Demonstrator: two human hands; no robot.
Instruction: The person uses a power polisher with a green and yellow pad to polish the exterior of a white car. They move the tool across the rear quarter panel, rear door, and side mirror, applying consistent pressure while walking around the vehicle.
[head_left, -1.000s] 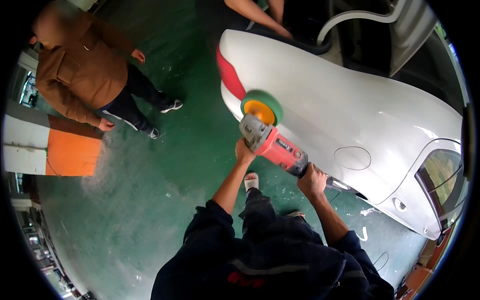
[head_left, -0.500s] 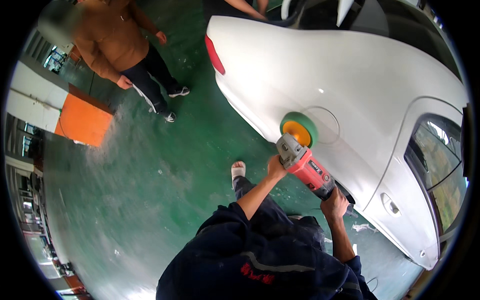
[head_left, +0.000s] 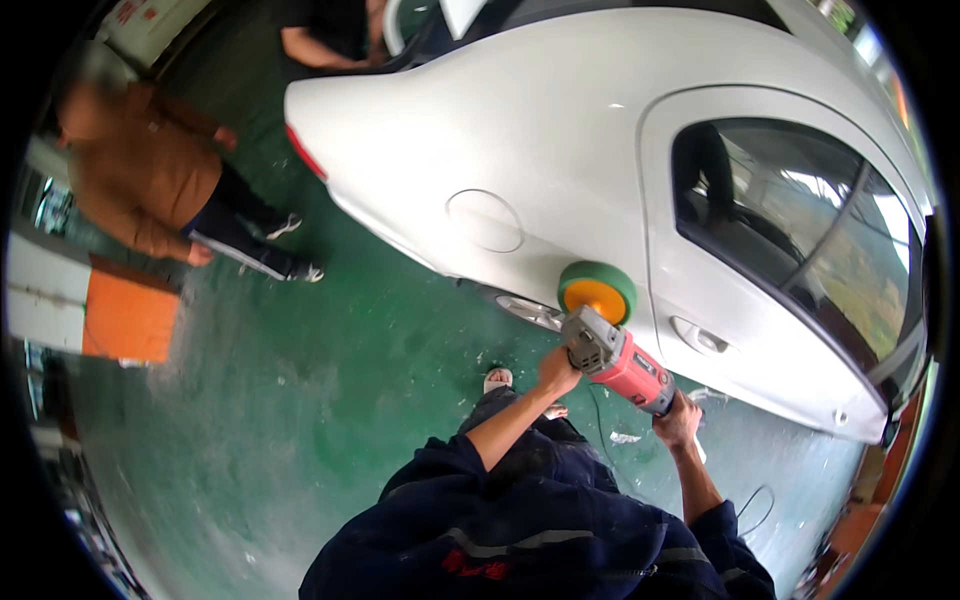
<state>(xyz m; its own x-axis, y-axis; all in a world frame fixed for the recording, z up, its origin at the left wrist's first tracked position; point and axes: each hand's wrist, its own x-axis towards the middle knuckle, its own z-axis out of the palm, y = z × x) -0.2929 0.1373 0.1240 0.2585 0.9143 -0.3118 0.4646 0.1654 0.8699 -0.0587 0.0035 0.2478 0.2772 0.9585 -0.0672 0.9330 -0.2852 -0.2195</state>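
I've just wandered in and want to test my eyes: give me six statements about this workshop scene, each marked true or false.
1. The left hand and the right hand both grip the red and grey power tool. True.
2. The right hand is nearer the round pad. False: the left hand is.
3. The round pad has a green rim and a yellow-orange middle. True.
4. In the picture, the round pad lies over glass. False: it lies over the white car, left of a door handle.
5. The person at upper left wears a blue jacket. False: it is brown.
6. The floor is green. True.
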